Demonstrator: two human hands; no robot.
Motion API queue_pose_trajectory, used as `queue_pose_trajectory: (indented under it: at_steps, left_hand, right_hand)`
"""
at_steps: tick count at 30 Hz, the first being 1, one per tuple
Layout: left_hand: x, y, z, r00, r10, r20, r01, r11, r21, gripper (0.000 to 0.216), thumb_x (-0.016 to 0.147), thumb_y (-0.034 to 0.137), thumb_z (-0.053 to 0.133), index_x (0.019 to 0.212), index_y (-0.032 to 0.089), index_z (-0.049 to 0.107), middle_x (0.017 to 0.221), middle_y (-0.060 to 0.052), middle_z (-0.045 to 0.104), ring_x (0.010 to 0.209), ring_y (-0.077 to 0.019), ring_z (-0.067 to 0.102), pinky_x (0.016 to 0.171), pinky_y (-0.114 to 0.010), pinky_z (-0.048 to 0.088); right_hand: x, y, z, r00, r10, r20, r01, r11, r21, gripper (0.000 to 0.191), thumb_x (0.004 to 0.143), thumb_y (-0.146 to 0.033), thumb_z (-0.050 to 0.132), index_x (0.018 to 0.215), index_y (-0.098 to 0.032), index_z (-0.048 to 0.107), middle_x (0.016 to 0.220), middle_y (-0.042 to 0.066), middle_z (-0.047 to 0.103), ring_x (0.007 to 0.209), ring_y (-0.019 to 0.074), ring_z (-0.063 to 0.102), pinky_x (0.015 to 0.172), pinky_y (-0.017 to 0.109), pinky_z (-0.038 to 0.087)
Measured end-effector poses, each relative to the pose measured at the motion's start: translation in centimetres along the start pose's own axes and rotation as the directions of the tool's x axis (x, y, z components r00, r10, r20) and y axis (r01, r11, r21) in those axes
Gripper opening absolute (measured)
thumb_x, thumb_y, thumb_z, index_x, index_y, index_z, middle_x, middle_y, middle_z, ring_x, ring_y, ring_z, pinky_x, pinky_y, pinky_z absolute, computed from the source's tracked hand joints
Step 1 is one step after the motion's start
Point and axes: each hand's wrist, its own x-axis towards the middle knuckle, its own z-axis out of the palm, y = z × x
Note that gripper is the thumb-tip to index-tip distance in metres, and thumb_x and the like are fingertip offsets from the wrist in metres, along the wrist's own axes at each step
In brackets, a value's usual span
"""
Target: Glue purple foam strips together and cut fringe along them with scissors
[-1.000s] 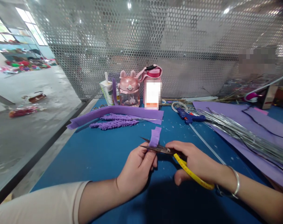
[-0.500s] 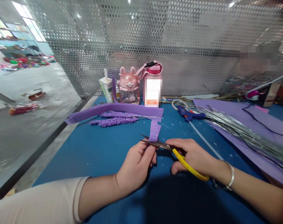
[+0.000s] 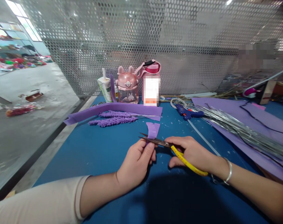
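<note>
Between the thumb and fingers of my left hand (image 3: 138, 163) is the lower end of a short purple paper strip (image 3: 152, 130), whose top edge looks finely slit and spreads apart. My right hand (image 3: 190, 154) grips scissors (image 3: 163, 143) with a yellow-wrapped handle. Their dark blades point left and lie slightly apart across the strip, just above my left fingertips. Beyond the hands, two purple fringed flower spikes (image 3: 116, 118) with thin wire stems rest on the blue table (image 3: 85, 158), against a long folded purple strip (image 3: 97, 109).
A blue glue gun (image 3: 188, 113) lies to the right, beside a bundle of silvery wires (image 3: 236, 132) on purple sheets (image 3: 267, 119). At the back stand a drink carton (image 3: 105, 88), a rabbit-eared cup (image 3: 127, 88) and a pink bottle (image 3: 152, 70), before a perforated metal panel (image 3: 190, 37).
The short strip's top has spread wider and tipped slightly left. The scissor blades remain across it, with both hands nearly in place. The whole view has shifted a little.
</note>
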Motion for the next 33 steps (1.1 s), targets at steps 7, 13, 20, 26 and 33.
queue_pose_trajectory:
  at_steps: [7,13,20,26,33]
  left_hand:
    - [0.1,0.5,0.0,0.999,-0.018,0.027,0.019,0.999,-0.032,0.026,0.091,0.036,0.039,0.084,0.015,0.052,0.062,0.002,0.051,0.055,-0.0086,0.045,0.055,-0.022,0.039]
    - [0.2,0.6,0.1,0.999,-0.027,0.018,0.028,0.998,-0.048,0.025,0.091,0.035,0.039,0.087,0.015,0.052,0.06,0.003,0.049,0.053,-0.0081,0.043,0.053,-0.021,0.037]
    - [0.2,0.6,0.0,0.999,0.004,-0.044,-0.008,0.997,-0.083,0.025,0.092,0.034,0.037,0.077,0.017,0.047,0.06,0.004,0.046,0.053,-0.0079,0.041,0.054,-0.022,0.036]
    - [0.2,0.4,0.1,1.0,0.019,-0.015,-0.02,0.997,-0.073,0.025,0.091,0.034,0.039,0.076,0.017,0.048,0.06,0.004,0.046,0.054,-0.0086,0.042,0.055,-0.023,0.037]
    - [0.1,0.6,0.1,0.999,0.036,-0.025,-0.037,0.998,-0.045,0.025,0.091,0.033,0.038,0.075,0.016,0.049,0.059,0.003,0.047,0.054,-0.0082,0.042,0.055,-0.022,0.038]
  right_hand:
    - [0.0,-0.1,-0.4,0.998,0.056,0.031,-0.057,0.998,0.02,0.039,0.067,-0.049,0.07,0.092,-0.021,0.059,0.062,-0.006,0.045,0.053,0.01,0.034,0.047,0.02,0.031]
    - [-0.1,-0.6,-0.8,0.99,0.122,0.076,-0.123,0.992,0.014,0.051,0.061,-0.055,0.071,0.095,-0.021,0.057,0.063,-0.006,0.042,0.055,0.0106,0.033,0.047,0.02,0.03]
    - [-0.3,-1.1,-1.5,0.974,0.182,0.132,-0.17,0.981,-0.097,0.077,0.045,-0.062,0.076,0.107,-0.025,0.049,0.084,-0.002,0.056,0.068,0.0159,0.047,0.056,0.023,0.038]
    - [-0.1,-1.3,-1.1,0.983,0.137,0.126,-0.129,0.989,-0.065,0.072,0.047,-0.06,0.076,0.105,-0.024,0.052,0.089,0.0,0.058,0.073,0.0189,0.051,0.06,0.025,0.041]
    - [-0.1,-1.3,-1.1,0.989,0.098,0.115,-0.091,0.994,-0.066,0.073,0.049,-0.06,0.076,0.107,-0.021,0.053,0.094,0.002,0.06,0.077,0.0202,0.054,0.065,0.027,0.044]
